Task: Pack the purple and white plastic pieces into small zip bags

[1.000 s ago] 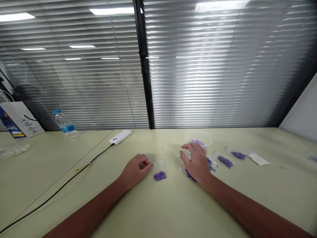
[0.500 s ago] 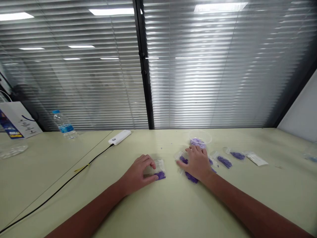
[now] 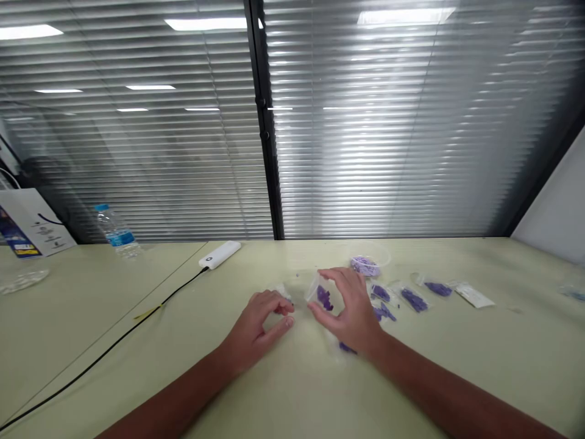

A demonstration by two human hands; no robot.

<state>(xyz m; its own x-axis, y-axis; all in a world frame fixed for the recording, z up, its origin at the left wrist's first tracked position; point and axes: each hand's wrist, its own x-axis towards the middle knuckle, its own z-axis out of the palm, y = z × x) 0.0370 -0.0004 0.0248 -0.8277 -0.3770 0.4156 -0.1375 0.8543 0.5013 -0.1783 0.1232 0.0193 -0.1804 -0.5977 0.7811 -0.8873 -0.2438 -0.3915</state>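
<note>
My right hand [image 3: 354, 311] has its thumb and forefinger curled round the edges of a small clear plastic bag [image 3: 324, 297], tilted up off the table, with dark purple pieces inside. To the left, my left hand [image 3: 262, 323] rests low over the table, its thumb and fingers a little apart with nothing between them. Partly hidden behind its fingers lies another clear bag [image 3: 282, 291]. Beside and under my right hand are more bags of purple pieces [image 3: 380, 293], one of them [image 3: 347, 347] partly covered by the wrist.
A clear round tub [image 3: 365, 264] of pale purple bits stands behind my right hand. Further right lie purple-filled bags [image 3: 414, 299] and a white packet [image 3: 474, 295]. At left are a white power bank [image 3: 220, 254] with a black cable [image 3: 123, 332], a water bottle [image 3: 117, 231] and a paper bag [image 3: 39, 222].
My right hand has moved left from the pile, bringing up a bag of purple pieces. The bag by my left hand has shifted back behind its fingers, and the left thumb and fingertips are closer together.
</note>
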